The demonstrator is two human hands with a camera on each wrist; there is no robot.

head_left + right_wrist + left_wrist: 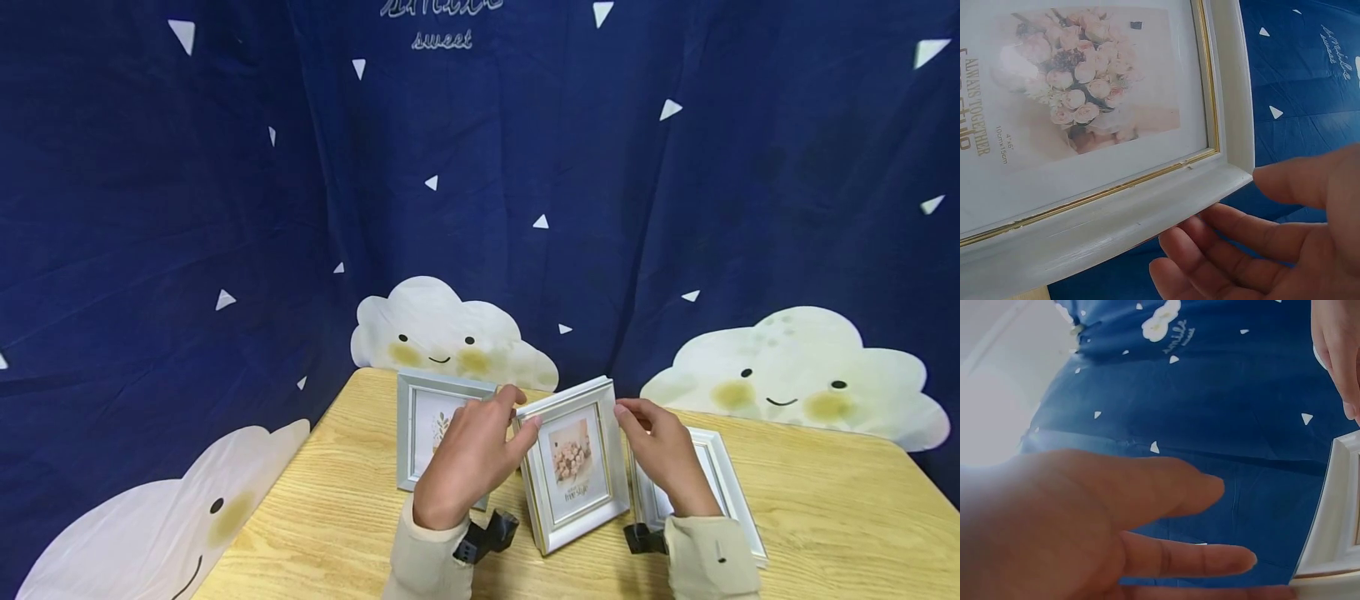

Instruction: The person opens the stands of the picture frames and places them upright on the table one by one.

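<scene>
A white picture frame with a gold inner line and a photo of pink roses stands tilted between the two hands. My left hand is at its upper left corner. In the left wrist view the left fingers reach out straight, one meeting the frame's edge, with the thumb apart from it. On the opposite side, my right hand holds the upper right edge. The right wrist view has the right thumb at the frame's corner and the other fingers curled behind it.
A grey-blue picture frame stands behind the left hand, partly covered by it. Behind the right hand is another white frame. All are on a wooden table; dark blue cloth with clouds surrounds it.
</scene>
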